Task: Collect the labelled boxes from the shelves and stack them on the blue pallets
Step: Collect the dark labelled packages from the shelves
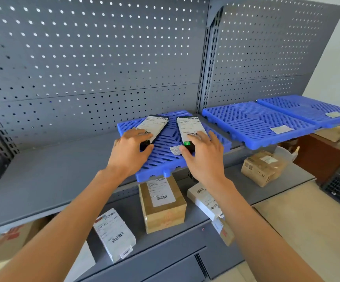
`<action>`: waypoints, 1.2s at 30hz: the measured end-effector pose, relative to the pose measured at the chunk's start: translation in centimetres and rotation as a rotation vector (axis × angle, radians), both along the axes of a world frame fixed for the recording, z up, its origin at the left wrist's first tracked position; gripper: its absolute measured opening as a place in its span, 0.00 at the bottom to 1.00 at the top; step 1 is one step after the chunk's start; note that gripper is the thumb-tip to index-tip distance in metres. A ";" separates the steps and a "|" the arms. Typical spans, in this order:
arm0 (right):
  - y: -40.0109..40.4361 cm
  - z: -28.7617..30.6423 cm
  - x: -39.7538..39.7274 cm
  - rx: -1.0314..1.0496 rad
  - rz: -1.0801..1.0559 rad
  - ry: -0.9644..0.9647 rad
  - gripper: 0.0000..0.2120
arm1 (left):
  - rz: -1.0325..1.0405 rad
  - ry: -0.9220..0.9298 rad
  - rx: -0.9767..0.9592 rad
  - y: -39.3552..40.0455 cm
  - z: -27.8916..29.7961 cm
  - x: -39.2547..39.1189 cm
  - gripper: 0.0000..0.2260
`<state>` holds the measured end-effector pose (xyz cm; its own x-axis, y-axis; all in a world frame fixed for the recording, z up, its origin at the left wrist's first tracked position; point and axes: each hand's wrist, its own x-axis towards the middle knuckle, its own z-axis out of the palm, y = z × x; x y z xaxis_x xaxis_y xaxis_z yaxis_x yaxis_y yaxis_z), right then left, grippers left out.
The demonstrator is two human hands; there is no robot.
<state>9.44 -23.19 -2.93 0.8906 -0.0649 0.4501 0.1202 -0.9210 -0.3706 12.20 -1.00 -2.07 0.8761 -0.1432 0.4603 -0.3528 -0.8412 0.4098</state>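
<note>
i see my left hand gripping one black labelled box and my right hand gripping another, both lying flat on a blue pallet on the grey shelf; brown boxes sit on the shelf below.

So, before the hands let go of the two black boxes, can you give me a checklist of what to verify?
1. Left black box lies flat on the blue pallet: ok.
2. Right black box lies flat on the same pallet: ok.
3. Labels face up: ok.
4. Boxes apart, not overlapping: ok.
5. Left hand and right hand each grip only their own box: ok.
6. Pallet sits steady on the shelf; its front edge overhangs: cannot tell.
</note>
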 end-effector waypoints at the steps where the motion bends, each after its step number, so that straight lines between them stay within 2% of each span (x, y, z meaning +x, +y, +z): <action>1: -0.1 0.1 0.1 -0.022 0.014 -0.004 0.24 | 0.019 -0.007 0.028 -0.2 0.3 -0.3 0.17; 12: 0.6 1.6 0.2 -0.154 0.296 -0.098 0.21 | 0.182 -0.023 0.103 -1.4 1.9 -5.7 0.14; 16: 2.1 1.5 -0.4 -0.112 0.402 -0.194 0.17 | 0.286 0.017 0.083 -0.4 1.8 -8.5 0.15; 18: 3.4 1.7 -0.9 -0.084 0.466 -0.181 0.18 | 0.328 0.041 0.100 0.7 1.7 -10.1 0.16; 28: 14.7 1.9 -5.9 -0.138 0.720 -0.090 0.21 | 0.560 0.034 0.146 9.7 2.5 -19.6 0.16; 36: 26.4 2.4 -14.9 -0.137 0.886 -0.034 0.20 | 0.712 0.116 0.126 20.3 2.3 -31.5 0.17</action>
